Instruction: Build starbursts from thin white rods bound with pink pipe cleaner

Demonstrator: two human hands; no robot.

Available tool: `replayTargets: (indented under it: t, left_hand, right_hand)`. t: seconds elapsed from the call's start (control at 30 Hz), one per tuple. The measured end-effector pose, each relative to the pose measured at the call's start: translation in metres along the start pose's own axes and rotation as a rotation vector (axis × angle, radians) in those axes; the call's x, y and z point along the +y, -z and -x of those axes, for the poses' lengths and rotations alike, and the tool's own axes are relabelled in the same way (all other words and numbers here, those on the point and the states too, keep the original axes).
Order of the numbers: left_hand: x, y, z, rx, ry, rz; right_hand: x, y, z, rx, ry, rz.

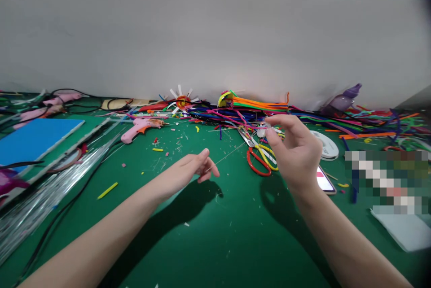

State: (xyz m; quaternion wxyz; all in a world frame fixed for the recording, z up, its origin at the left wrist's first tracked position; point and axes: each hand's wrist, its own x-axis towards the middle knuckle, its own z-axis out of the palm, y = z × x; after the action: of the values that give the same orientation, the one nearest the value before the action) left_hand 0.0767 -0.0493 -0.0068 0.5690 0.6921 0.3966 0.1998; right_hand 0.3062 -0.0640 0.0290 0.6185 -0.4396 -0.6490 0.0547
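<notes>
A thin, pale thread runs taut between my two hands above the green table. My left hand is closed on its lower end, thumb on top and fingers curled. Higher up and to the right, my right hand pinches the other end between thumb and forefinger; the fingertips partly blend with the clutter behind. Below and between the hands lie red-handled scissors and a yellow-handled pair, their blades pointing away. Behind my right hand sits a white spool, partly covered.
Pink glue guns with black cords lie at the left, near clear plastic strips and a blue board. Colourful pipe cleaners line the grey wall. A purple bottle, a phone and a white sheet are at the right.
</notes>
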Motion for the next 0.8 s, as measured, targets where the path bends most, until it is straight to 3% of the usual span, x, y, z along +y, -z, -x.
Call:
replayTargets:
  t: [0.07, 0.13, 0.2, 0.33, 0.4, 0.47, 0.63, 0.8]
  left_hand:
    - [-0.009, 0.003, -0.005, 0.131, 0.002, -0.217]
    - [-0.016, 0.001, -0.009, 0.291, -0.086, -0.469]
    - [-0.020, -0.005, -0.009, 0.337, -0.193, -0.577]
    - [-0.015, -0.025, -0.004, 0.227, -0.340, -0.281]
    - [-0.013, -0.034, -0.002, 0.133, -0.370, -0.048]
    - [-0.014, -0.040, -0.002, 0.112, -0.356, 0.182]
    - [-0.023, -0.047, -0.003, 0.153, -0.379, 0.586]
    - [-0.023, -0.047, 0.000, 0.301, -0.386, 0.602]
  right_hand:
    - [0.001, 0.000, -0.001, 0.042, 0.003, -0.025]
    - [0.002, 0.000, -0.001, 0.050, 0.006, -0.028]
    - [0.001, -0.002, 0.001, 0.024, -0.006, -0.017]
    - [-0.004, -0.008, 0.008, -0.053, -0.027, -0.025]
    - [-0.007, -0.011, 0.012, -0.089, -0.031, -0.040]
    - [-0.009, -0.014, 0.016, -0.126, -0.036, -0.050]
    - [-0.012, -0.021, 0.025, -0.194, -0.036, -0.050]
    - [-0.012, -0.026, 0.030, -0.223, -0.049, -0.049]
